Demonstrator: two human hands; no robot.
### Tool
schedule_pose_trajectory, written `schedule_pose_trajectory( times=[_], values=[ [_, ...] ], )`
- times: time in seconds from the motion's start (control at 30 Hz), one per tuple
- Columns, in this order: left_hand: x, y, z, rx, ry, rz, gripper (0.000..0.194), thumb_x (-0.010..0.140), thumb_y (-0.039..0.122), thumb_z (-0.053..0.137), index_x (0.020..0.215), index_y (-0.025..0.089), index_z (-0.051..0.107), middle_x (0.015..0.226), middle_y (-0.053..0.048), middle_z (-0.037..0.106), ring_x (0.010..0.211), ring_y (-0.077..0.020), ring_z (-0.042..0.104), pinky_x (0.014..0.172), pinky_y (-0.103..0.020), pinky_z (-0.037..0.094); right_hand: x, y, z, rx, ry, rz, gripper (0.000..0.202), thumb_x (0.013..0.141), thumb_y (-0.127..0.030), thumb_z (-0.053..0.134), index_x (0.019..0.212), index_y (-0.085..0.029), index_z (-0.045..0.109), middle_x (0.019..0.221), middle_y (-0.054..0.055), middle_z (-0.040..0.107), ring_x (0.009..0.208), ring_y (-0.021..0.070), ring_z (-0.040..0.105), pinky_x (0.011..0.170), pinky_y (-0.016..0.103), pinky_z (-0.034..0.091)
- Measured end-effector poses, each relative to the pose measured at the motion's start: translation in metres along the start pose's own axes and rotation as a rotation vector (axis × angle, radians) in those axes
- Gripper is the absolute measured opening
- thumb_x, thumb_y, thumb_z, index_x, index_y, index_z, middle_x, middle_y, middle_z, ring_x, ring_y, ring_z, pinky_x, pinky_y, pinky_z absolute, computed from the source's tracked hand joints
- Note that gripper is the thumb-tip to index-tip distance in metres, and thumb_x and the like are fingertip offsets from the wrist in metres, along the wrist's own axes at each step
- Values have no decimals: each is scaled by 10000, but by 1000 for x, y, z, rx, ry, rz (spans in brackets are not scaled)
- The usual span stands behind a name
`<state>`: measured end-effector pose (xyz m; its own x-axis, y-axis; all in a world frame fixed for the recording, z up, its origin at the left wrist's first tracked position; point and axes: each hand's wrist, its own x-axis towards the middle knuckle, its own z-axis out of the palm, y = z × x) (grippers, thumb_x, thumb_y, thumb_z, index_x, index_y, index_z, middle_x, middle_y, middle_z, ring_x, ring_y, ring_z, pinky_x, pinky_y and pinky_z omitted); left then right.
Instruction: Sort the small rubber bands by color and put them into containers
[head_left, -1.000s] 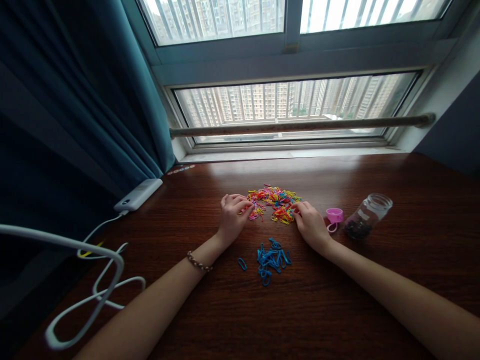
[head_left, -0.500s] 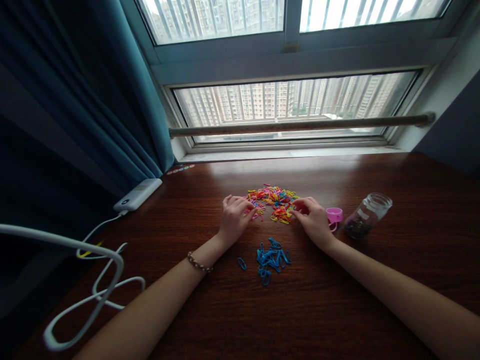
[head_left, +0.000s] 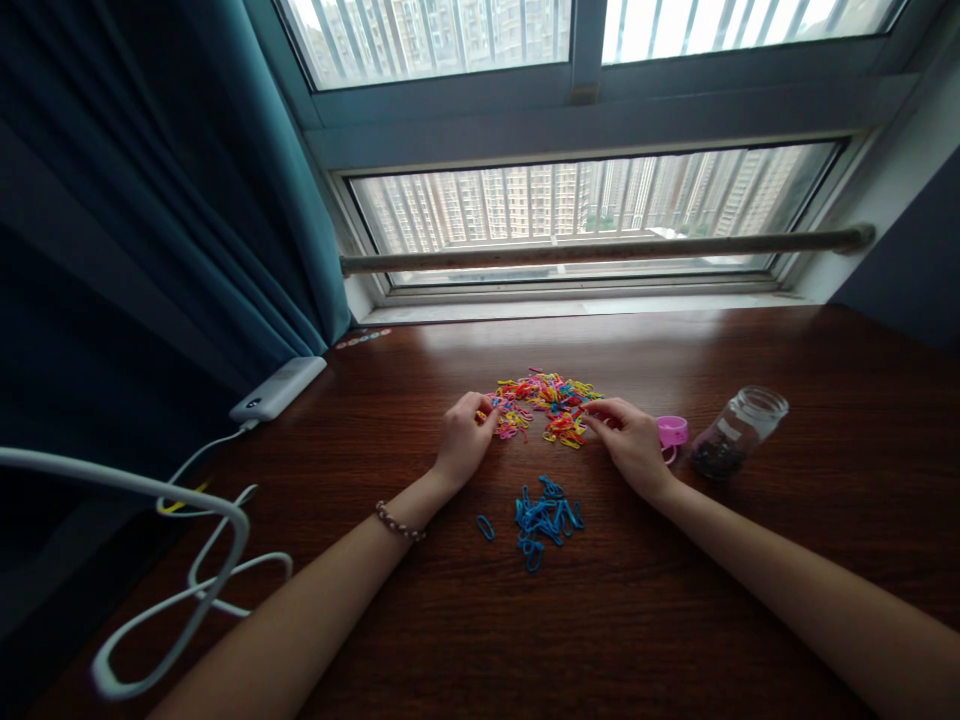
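Note:
A pile of small red, yellow, pink and a few blue clips [head_left: 551,395] lies on the dark wooden table [head_left: 420,640]. At its left edge is my left hand [head_left: 465,435], thumb and fingers pinched together; what they hold, if anything, is too small to name. My right hand [head_left: 624,440] touches the right edge of the pile, its fingertips also drawn together on something too small to make out. Nearer to me lies a separate group of blue clips [head_left: 546,515], with one single blue clip [head_left: 486,528] to its left.
Right of my right hand are a pink lid [head_left: 672,431] and a tilted clear jar [head_left: 739,432] with dark contents. A white power strip [head_left: 279,388] and looped white cable [head_left: 244,540] are at the left, by the blue curtain [head_left: 300,230]. The window is behind the table.
My left hand's fingers have drawn back slightly to the left from the pile and curled in more. My right hand has barely moved.

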<state>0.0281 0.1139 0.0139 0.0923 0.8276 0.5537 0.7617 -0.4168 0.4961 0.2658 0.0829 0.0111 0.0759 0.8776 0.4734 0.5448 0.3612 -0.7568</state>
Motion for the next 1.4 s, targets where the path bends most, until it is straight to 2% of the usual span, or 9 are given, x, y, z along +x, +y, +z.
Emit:
schedule_pose_trajectory(
  times=[0.2, 0.4, 0.77, 0.9, 1.07, 1.13, 1.2, 1.27, 1.4],
  values=[
    [1, 2, -1, -65, -20, -9, 117, 744, 134, 491, 638, 181, 483, 783, -11, 608, 615, -109, 524, 595, -232, 422, -1, 1, 2, 32, -3, 68, 245, 742, -376, 560, 856, -200, 687, 749, 32, 687, 565, 148, 556, 543, 263, 427],
    [2, 3, -3, -101, 23, 1, 155, 743, 150, 505, 596, 178, 465, 924, -45, 571, 809, -144, 555, 682, -253, 459, 0, 1, 1, 36, -1, 77, 233, 765, -354, 536, 858, -208, 692, 770, 31, 695, 588, 157, 575, 565, 271, 434],
    [1, 1, -2, -102, -15, -57, 110, 763, 283, 567, 719, 183, 567, 708, 5, 622, 610, -117, 562, 602, -232, 452, 0, -4, 1, 46, -6, 54, 195, 791, -324, 534, 830, -178, 656, 780, 48, 674, 664, 172, 605, 614, 280, 461],
    [0, 4, -3, -138, -21, -30, 114, 763, 268, 576, 839, 190, 611, 791, -9, 662, 674, -129, 599, 651, -236, 473, -13, -25, 0, 40, -91, -143, 164, 824, -287, 510, 811, -180, 635, 778, 48, 645, 694, 152, 580, 641, 262, 448],
    [1, 3, -1, -183, -24, 8, 153, 795, 261, 534, 878, 184, 636, 868, -31, 680, 765, -153, 623, 727, -266, 489, -31, -46, 0, 37, -513, -660, 167, 833, -249, 505, 934, -184, 623, 767, 50, 630, 706, 149, 539, 654, 270, 443],
    [1, 4, -2, -189, -39, 27, 146, 799, 252, 524, 861, 183, 637, 844, -29, 679, 735, -149, 619, 704, -262, 488, -31, -47, 0, 44, -559, -725, 208, 833, -229, 504, 1010, -176, 599, 827, 62, 638, 746, 158, 541, 687, 287, 447],
    [-1, 9, -4, -206, -67, 57, 127, 795, 236, 526, 835, 175, 630, 789, -26, 671, 679, -136, 606, 661, -248, 482, -27, -42, 0, 38, -465, -649, 214, 845, -200, 474, 1024, -171, 588, 864, 70, 636, 785, 166, 545, 718, 301, 446],
    [-6, 18, -7, -244, -133, 122, 106, 788, 223, 529, 801, 161, 614, 729, -24, 650, 625, -120, 580, 617, -231, 468, -20, -33, -1, 12, -304, -519, 201, 855, -185, 449, 991, -173, 595, 873, 72, 634, 821, 176, 547, 753, 318, 439],
    [-21, 43, -11, -290, -444, 426, 115, 786, 236, 518, 740, 152, 581, 643, -21, 587, 570, -106, 518, 561, -222, 424, -3, -12, -1, -72, -74, -289, 188, 851, -192, 439, 926, -183, 611, 903, 73, 637, 883, 202, 549, 806, 350, 421]
  ],
)
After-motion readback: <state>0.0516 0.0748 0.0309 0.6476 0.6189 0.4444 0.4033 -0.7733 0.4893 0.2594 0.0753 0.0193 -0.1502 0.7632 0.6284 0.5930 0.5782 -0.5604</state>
